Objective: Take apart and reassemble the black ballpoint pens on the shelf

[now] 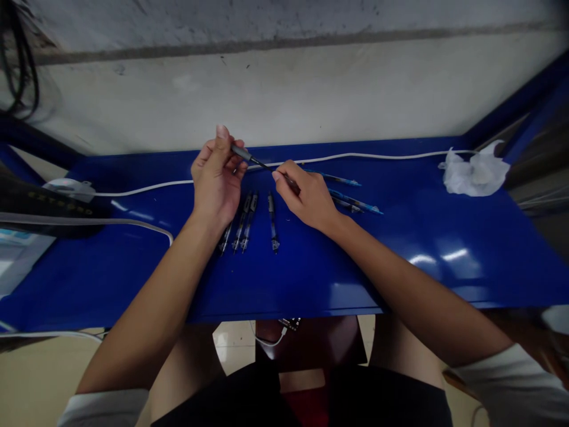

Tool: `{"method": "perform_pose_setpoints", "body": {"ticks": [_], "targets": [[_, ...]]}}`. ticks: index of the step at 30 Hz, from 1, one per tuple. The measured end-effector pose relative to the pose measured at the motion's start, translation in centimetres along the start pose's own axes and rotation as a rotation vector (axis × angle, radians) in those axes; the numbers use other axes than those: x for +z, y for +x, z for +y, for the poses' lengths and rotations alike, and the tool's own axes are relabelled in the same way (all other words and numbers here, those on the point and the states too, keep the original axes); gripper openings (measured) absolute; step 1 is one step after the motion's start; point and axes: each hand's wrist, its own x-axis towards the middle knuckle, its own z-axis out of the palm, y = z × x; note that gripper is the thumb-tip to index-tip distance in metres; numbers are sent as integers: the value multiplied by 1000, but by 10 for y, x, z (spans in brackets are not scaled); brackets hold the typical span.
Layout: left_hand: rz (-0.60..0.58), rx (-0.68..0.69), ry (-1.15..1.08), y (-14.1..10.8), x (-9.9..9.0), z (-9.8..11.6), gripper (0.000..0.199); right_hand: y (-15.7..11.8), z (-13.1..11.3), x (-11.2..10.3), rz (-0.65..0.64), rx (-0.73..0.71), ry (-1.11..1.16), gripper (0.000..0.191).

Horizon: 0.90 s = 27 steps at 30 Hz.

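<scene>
My left hand [217, 178] pinches a grey pen barrel [241, 152] between thumb and fingers, above the blue shelf. A thin dark pen refill [261, 163] runs from the barrel's lower end to my right hand [306, 193]. My right thumb and forefinger are closed on the refill, and its far end is hidden in the fist. Below my hands lie several clear-and-black pens [248, 220], partly covered by my left wrist, and one more black pen [272, 222] apart from them. Several pens with blue parts [355, 201] lie just beyond my right hand.
A white cable [355, 155] crosses the back of the blue shelf [311, 273] along the wall. Crumpled white plastic [475, 172] sits at the right end. A black box [48, 204] and another pale cable [133, 222] are at the left.
</scene>
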Motion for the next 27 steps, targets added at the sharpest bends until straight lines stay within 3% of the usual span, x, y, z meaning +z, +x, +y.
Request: {"method": "perform_pose_setpoints", "body": {"ticks": [4,19,27], "targets": [[40,28,52,1,-4,3,24,0,2,0,19,-6,4,31],[-7,46,66,-1,-2,2,26,0,3,1,22,1,2,30],[-173,68,181,-10,3,-3,24,0,3,2,52,22,12,32]]}}
